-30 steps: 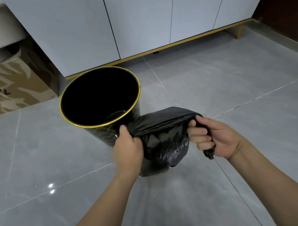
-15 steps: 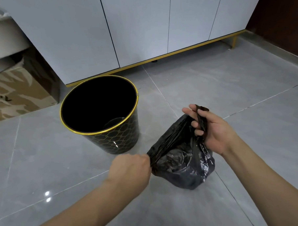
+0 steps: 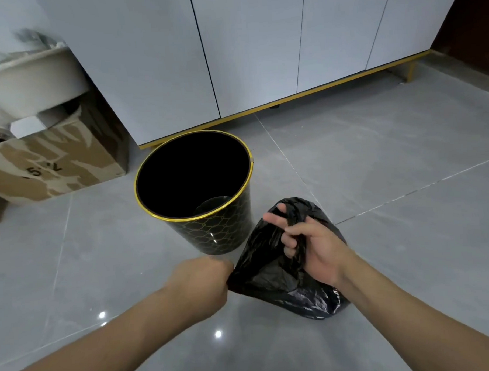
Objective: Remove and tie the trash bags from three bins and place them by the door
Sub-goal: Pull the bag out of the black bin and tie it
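Note:
A black trash bag (image 3: 272, 271) rests on the grey floor just right of a black bin (image 3: 223, 231) with a gold rim and gold honeycomb pattern. The bin stands upright with no bag in it. My left hand (image 3: 202, 279) is closed on the bag's left edge and pulls it taut. My right hand (image 3: 310, 247) grips the gathered right side of the bag's mouth, with the plastic wound between the fingers.
White cabinets (image 3: 232, 59) on a gold base line the back. A torn cardboard box (image 3: 46, 168) with a white tub (image 3: 34, 79) on top sits at the left. A dark wooden surface (image 3: 471, 18) shows at the far right. Grey tile floor (image 3: 377, 179) spreads around.
The bag came down from the bin's side to the floor at its right. My left hand pulled back toward me, stretching the bag's edge. My right hand re-gripped the other side.

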The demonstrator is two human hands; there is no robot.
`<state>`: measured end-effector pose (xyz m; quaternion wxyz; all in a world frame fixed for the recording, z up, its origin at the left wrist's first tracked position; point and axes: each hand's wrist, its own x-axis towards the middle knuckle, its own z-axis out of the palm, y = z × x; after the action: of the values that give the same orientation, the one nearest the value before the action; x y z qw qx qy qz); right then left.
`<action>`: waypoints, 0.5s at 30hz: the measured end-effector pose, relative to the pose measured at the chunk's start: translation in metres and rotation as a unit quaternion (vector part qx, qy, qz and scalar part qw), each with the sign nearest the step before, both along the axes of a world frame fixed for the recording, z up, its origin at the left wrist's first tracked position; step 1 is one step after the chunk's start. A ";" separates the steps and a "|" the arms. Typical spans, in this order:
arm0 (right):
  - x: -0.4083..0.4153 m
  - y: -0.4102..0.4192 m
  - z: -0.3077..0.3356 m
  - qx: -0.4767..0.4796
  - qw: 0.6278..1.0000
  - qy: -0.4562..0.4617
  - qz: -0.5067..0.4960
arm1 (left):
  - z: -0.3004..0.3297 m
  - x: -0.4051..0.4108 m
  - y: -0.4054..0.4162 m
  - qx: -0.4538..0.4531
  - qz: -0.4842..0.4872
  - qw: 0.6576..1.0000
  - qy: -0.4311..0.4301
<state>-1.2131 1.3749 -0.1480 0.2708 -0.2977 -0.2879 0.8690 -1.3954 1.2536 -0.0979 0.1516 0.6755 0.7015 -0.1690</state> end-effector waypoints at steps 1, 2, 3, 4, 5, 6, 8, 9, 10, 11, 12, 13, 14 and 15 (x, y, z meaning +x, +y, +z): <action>-0.005 0.001 0.001 -0.036 0.999 0.036 -0.017 | 0.001 -0.001 -0.002 -0.002 -0.024 1.000 0.019; -0.010 0.001 0.002 -0.062 0.995 0.066 -0.031 | 0.002 -0.001 -0.003 0.002 -0.050 0.998 0.034; -0.015 0.001 0.002 -0.076 0.993 0.084 -0.039 | 0.002 -0.002 -0.006 0.008 -0.072 0.996 0.044; -0.020 0.000 0.002 -0.075 0.993 0.084 -0.038 | 0.002 -0.003 -0.008 0.017 -0.084 0.995 0.044; -0.025 -0.001 0.001 -0.052 0.997 0.055 -0.029 | 0.002 -0.004 -0.010 0.027 -0.084 0.995 0.034; -0.027 -0.003 -0.001 -0.003 1.000 -0.005 -0.011 | 0.002 -0.006 -0.013 0.039 -0.074 0.996 0.018; -0.029 -0.008 -0.001 0.122 0.980 -0.148 0.044 | 0.003 -0.013 -0.016 0.070 -0.035 0.997 -0.025; -0.028 -0.012 0.000 0.162 0.965 -0.191 0.075 | 0.002 -0.018 -0.018 0.090 -0.013 0.994 -0.055; -0.027 -0.015 0.000 0.176 0.955 -0.213 0.106 | 0.003 -0.021 -0.020 0.108 0.006 0.990 -0.091; -0.026 -0.018 0.002 0.172 0.951 -0.219 0.134 | 0.003 -0.024 -0.021 0.124 0.015 0.984 -0.126; -0.025 -0.022 0.003 0.161 0.949 -0.218 0.160 | 0.003 -0.027 -0.022 0.135 0.015 0.979 -0.154; -0.024 -0.026 0.006 0.155 0.945 -0.217 0.187 | 0.002 -0.029 -0.022 0.142 0.014 0.973 -0.180; -0.024 -0.029 0.004 0.162 0.937 -0.222 0.215 | 0.000 -0.030 -0.022 0.145 0.013 0.968 -0.205; -0.023 -0.032 0.004 0.176 0.929 -0.229 0.233 | -0.001 -0.032 -0.022 0.145 0.016 0.963 -0.228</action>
<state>-1.2362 1.3434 -0.1437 0.0355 -0.3612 -0.5513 0.7512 -1.4275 1.2316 -0.0991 0.2109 0.6998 0.6758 0.0951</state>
